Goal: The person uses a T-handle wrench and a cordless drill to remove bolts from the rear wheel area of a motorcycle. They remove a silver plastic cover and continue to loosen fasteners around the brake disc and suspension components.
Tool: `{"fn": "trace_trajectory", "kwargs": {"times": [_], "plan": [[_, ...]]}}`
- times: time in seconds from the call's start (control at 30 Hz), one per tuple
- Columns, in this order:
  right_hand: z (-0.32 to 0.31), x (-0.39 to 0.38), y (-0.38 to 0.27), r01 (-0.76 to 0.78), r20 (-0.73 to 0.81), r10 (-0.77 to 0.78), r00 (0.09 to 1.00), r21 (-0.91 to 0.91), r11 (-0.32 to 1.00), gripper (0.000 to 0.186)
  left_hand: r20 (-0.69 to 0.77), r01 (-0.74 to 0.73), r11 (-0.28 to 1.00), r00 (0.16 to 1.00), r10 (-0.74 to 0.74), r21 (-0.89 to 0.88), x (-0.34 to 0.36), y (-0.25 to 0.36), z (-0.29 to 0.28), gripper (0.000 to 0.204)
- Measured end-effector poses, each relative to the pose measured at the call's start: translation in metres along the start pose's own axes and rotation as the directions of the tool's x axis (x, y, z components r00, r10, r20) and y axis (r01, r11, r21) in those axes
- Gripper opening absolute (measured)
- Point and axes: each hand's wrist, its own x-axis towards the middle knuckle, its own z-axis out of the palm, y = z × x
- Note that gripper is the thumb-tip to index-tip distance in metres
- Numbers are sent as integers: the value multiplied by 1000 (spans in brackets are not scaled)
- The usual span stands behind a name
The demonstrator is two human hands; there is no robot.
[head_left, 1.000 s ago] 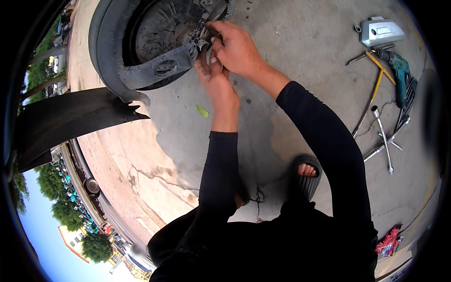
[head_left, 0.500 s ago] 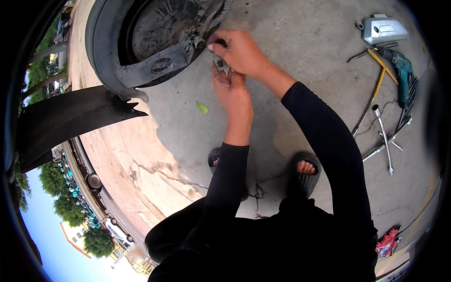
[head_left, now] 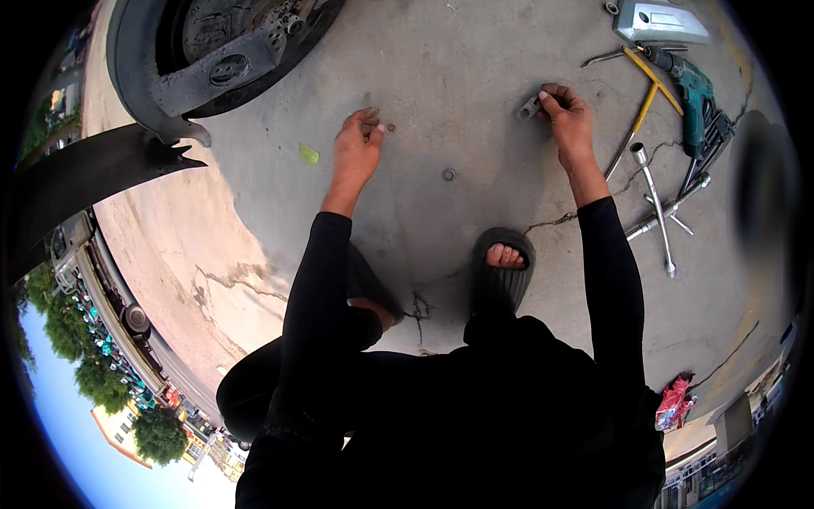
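My left hand [head_left: 356, 154] is over the concrete with its fingers curled in a pinch. A small round brownish metal piece [head_left: 390, 128] shows at its thumb tip; whether the fingers grip it I cannot make out. Farther right, my right hand [head_left: 570, 127] pinches a small grey metal clip [head_left: 530, 107] between thumb and fingers, low over the ground. Between the hands, closer to my feet, a dark metal ring [head_left: 448, 175] lies on the concrete. At the upper left is a wheel with a black fender [head_left: 127, 81] and a perforated grey bracket [head_left: 222, 72].
A teal power drill [head_left: 694, 93], a yellow-handled tool [head_left: 646, 106], a cross wrench [head_left: 655, 199] and a silver cover [head_left: 660, 24] lie to the right. A torn black panel [head_left: 93, 174] juts in from the left. A green leaf [head_left: 309, 153] rests on the ground.
Both hands have come away from the bracket by the wheel and moved apart. The right hand has gone right with the metal clip. The view has shifted, and the ring now shows on the ground.
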Motion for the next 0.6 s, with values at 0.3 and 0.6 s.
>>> {"fn": "trace_trajectory", "kwargs": {"times": [0.3,0.6], "plan": [[0,-39,27,140,119,-118,986,-196,971,19,336,-392,873,896,291,291,-66,-16,57,41],[7,-6,-11,343,-36,-356,934,-188,920,37,248,-208,943,958,143,261,-73,-12,80,28]]}}
